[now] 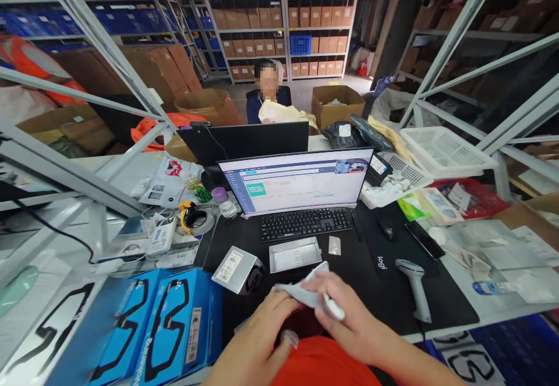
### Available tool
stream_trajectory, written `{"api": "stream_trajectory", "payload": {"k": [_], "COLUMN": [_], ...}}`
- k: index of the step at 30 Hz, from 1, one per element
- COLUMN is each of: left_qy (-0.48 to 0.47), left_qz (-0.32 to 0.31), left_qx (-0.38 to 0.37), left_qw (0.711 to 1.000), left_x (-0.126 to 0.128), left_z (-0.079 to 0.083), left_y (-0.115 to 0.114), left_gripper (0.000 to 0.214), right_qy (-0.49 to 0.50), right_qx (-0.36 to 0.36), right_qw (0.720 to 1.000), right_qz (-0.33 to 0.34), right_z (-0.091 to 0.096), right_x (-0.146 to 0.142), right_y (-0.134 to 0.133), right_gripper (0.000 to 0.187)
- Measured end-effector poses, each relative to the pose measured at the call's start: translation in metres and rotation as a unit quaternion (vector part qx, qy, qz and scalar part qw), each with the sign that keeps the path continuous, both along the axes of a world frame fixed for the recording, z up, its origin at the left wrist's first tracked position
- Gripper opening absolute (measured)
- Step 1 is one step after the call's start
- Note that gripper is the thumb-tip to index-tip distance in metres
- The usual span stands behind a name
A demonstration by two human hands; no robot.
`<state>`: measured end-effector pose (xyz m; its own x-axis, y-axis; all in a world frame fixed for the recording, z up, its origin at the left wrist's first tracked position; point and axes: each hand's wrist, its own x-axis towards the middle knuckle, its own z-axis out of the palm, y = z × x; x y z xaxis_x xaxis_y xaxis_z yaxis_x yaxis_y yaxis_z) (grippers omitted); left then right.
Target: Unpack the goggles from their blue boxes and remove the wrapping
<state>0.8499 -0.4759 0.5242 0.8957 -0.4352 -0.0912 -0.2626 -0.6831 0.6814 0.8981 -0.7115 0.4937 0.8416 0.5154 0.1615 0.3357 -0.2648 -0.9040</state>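
Observation:
In front of my body, both hands are on a light grey, cloth-like piece [301, 294], folded and thin. My left hand [262, 325] pinches its left edge, and a bit of clear plastic [290, 338] shows by the left thumb. With closed fingers my right hand [343, 313] grips the other side. A smooth white end [334, 307] sticks out under its fingers; I cannot tell whether it belongs to the same piece. Just beyond lie a silver box [233, 269] with a dark item at its end, an open white box tray [294, 256] and a small clear packet [334, 245].
A monitor [297, 182] and keyboard [305, 224] stand ahead. To the right are a barcode scanner [414, 290], mouse [386, 229] and phone [424, 238]. Blue boxes [174, 328] crowd the left, near a tape dispenser [194, 220]. Another person [267, 92] sits beyond the monitors.

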Motion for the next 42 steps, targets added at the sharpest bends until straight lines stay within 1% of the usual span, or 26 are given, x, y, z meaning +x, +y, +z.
{"api": "stream_trajectory", "payload": {"k": [1, 2, 3, 5, 6, 7, 8, 9, 10, 11, 12, 14, 15, 18, 20, 22, 23, 25, 27, 29, 31, 34, 35, 37, 40, 42], "left_qy": [-0.015, -0.032, -0.052, -0.098, -0.119, -0.135, -0.145, -0.148, -0.149, -0.152, -0.161, -0.205, -0.234, -0.303, -0.317, -0.316, -0.313, -0.310, -0.305, -0.282, -0.249, -0.216, -0.216, -0.230, -0.253, -0.262], "left_qz": [0.005, 0.021, 0.047, 0.107, 0.128, 0.136, 0.136, 0.129, 0.119, 0.108, 0.098, 0.079, 0.070, 0.047, 0.038, 0.038, 0.041, 0.051, 0.059, 0.062, 0.053, 0.042, 0.040, 0.038, 0.023, 0.018], "left_qx": [-0.004, -0.009, -0.016, -0.033, -0.044, -0.057, -0.068, -0.077, -0.080, -0.075, -0.061, -0.016, 0.006, 0.039, 0.042, 0.040, 0.034, 0.008, -0.023, -0.049, -0.070, -0.086, -0.085, -0.074, -0.041, -0.032], "left_qw": [1.000, 0.999, 0.997, 0.989, 0.984, 0.980, 0.978, 0.977, 0.978, 0.980, 0.980, 0.975, 0.970, 0.951, 0.947, 0.947, 0.948, 0.949, 0.950, 0.956, 0.964, 0.972, 0.972, 0.970, 0.966, 0.964], "left_x": [0.002, 0.004, 0.006, 0.007, 0.007, 0.008, 0.007, 0.007, 0.007, 0.007, 0.007, 0.006, 0.006, 0.006, 0.006, 0.006, 0.006, 0.006, 0.006, 0.006, 0.006, 0.006, 0.006, 0.005, 0.004, 0.004], "left_z": [-0.001, -0.002, -0.004, -0.009, -0.011, -0.013, -0.015, -0.015, -0.015, -0.014, -0.012, -0.010, -0.009, -0.010, -0.014, -0.017, -0.018, -0.019, -0.019, -0.017, -0.014, -0.011, -0.010, -0.009, -0.009, -0.011], "left_y": [0.001, 0.002, 0.004, 0.009, 0.011, 0.012, 0.013, 0.012, 0.011, 0.010, 0.009, 0.007, 0.007, 0.006, 0.005, 0.004, 0.004, 0.004, 0.006, 0.009, 0.011, 0.011, 0.010, 0.008, 0.006, 0.006], "left_gripper": [0.063, 0.059, 0.054, 0.044, 0.041, 0.040, 0.040, 0.040, 0.039, 0.038, 0.036, 0.033, 0.031, 0.024, 0.019, 0.016, 0.015, 0.016, 0.023, 0.028, 0.030, 0.028, 0.028, 0.028, 0.030, 0.027], "right_qy": [0.027, 0.068, 0.115, 0.203, 0.243, 0.279, 0.310, 0.333, 0.344, 0.338, 0.316, 0.239, 0.199, 0.119, 0.068, 0.042, 0.048, 0.101, 0.173, 0.229, 0.265, 0.288, 0.288, 0.265, 0.185, 0.133], "right_qx": [0.003, 0.016, 0.045, 0.121, 0.155, 0.177, 0.185, 0.182, 0.171, 0.154, 0.131, 0.073, 0.043, -0.014, -0.035, -0.046, -0.046, -0.026, 0.008, 0.043, 0.067, 0.074, 0.069, 0.049, 0.001, -0.020], "right_qw": [0.998, 0.994, 0.987, 0.960, 0.943, 0.926, 0.914, 0.908, 0.908, 0.916, 0.930, 0.963, 0.975, 0.990, 0.995, 0.997, 0.996, 0.990, 0.973, 0.953, 0.939, 0.928, 0.929, 0.942, 0.969, 0.983], "right_qz": [0.047, 0.080, 0.104, 0.148, 0.168, 0.181, 0.183, 0.177, 0.166, 0.152, 0.134, 0.101, 0.089, 0.078, 0.062, 0.048, 0.052, 0.095, 0.153, 0.192, 0.212, 0.226, 0.224, 0.201, 0.161, 0.128], "right_z": [0.011, 0.019, 0.023, 0.024, 0.021, 0.018, 0.014, 0.009, 0.006, 0.003, 0.001, 0.001, 0.001, 0.002, 0.000, -0.002, -0.002, -0.003, -0.003, -0.004, -0.007, -0.011, -0.010, -0.005, 0.010, 0.019], "right_x": [-0.002, -0.002, 0.001, 0.009, 0.014, 0.017, 0.019, 0.020, 0.020, 0.019, 0.017, 0.014, 0.012, 0.006, 0.004, 0.005, 0.007, 0.015, 0.024, 0.032, 0.038, 0.040, 0.039, 0.035, 0.023, 0.015], "right_y": [0.002, 0.001, -0.001, -0.008, -0.010, -0.011, -0.011, -0.009, -0.006, -0.002, 0.002, 0.011, 0.016, 0.032, 0.041, 0.047, 0.047, 0.042, 0.030, 0.016, 0.004, -0.005, -0.005, -0.002, 0.014, 0.027], "right_gripper": [0.028, 0.035, 0.045, 0.067, 0.072, 0.071, 0.064, 0.055, 0.048, 0.045, 0.044, 0.041, 0.040, 0.036, 0.032, 0.030, 0.031, 0.039, 0.046, 0.049, 0.051, 0.052, 0.052, 0.049, 0.038, 0.032]}}
